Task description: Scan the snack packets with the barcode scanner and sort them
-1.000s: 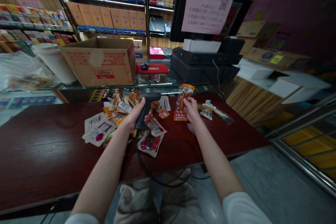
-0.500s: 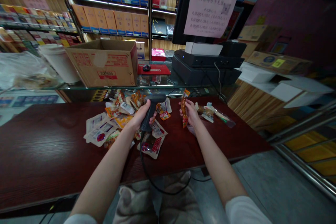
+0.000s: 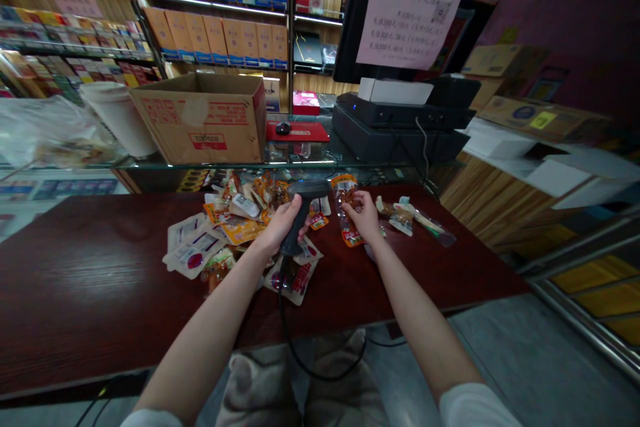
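Note:
My left hand (image 3: 286, 223) is wrapped round the grip of a black barcode scanner (image 3: 299, 217), its cable hanging down in front of the table. In my right hand (image 3: 364, 215) is an orange-and-clear snack packet (image 3: 344, 197) with brown food inside, pinched at its right side and turned broad face towards me. Under and left of the scanner lies a heap of snack packets (image 3: 245, 207), some orange, some clear. White-and-purple pouches (image 3: 193, 250) are at the heap's left edge. Just right of my right hand lie a few more packets (image 3: 401, 217).
A glass counter behind the dark red table (image 3: 90, 280) carries an open cardboard box (image 3: 215, 123), a white paper cup (image 3: 120, 121), a mouse (image 3: 283, 128) and a black cash drawer (image 3: 400, 137). A monitor with a paper notice (image 3: 407, 17) stands above. Metal rails (image 3: 590, 320) are at the right.
The packet in my right hand has turned from edge-on to broad face towards me. The scanner in my left hand has shifted slightly right, towards the packet. The view has shifted a little.

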`<state>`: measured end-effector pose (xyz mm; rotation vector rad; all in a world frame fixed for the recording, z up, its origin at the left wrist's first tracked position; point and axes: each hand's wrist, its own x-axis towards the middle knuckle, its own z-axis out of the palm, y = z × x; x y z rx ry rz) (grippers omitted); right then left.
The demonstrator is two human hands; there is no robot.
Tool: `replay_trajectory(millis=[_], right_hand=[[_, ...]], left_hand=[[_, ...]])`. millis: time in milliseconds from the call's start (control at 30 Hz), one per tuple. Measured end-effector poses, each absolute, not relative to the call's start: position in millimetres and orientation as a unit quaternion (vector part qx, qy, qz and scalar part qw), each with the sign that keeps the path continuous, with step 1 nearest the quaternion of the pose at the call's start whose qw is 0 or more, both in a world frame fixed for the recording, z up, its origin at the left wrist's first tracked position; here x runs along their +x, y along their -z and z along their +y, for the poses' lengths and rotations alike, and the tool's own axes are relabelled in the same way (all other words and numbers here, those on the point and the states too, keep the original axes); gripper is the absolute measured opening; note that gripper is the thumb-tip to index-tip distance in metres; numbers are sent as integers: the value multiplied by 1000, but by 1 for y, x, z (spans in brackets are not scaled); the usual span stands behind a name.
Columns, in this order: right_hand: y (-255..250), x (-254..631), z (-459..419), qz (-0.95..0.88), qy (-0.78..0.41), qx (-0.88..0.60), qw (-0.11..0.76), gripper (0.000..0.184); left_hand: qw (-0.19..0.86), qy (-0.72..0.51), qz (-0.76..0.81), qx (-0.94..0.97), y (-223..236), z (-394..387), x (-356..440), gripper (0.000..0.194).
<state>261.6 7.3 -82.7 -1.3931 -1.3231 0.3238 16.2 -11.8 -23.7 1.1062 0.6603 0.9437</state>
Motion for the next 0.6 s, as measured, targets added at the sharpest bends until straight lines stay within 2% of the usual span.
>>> replay_trajectory(millis=[200, 367, 600], right_hand=[[80, 254, 3, -587, -113, -607, 524, 44], [80, 268, 3, -571, -53, -673, 468, 61], [69, 292, -6, -541, 111, -795, 252, 41]], left_hand=[[703, -414, 288, 501, 24, -13, 17, 68], [696, -422, 312, 490, 20, -9, 12, 68], [649, -458, 361, 488, 8, 7, -18, 65]])
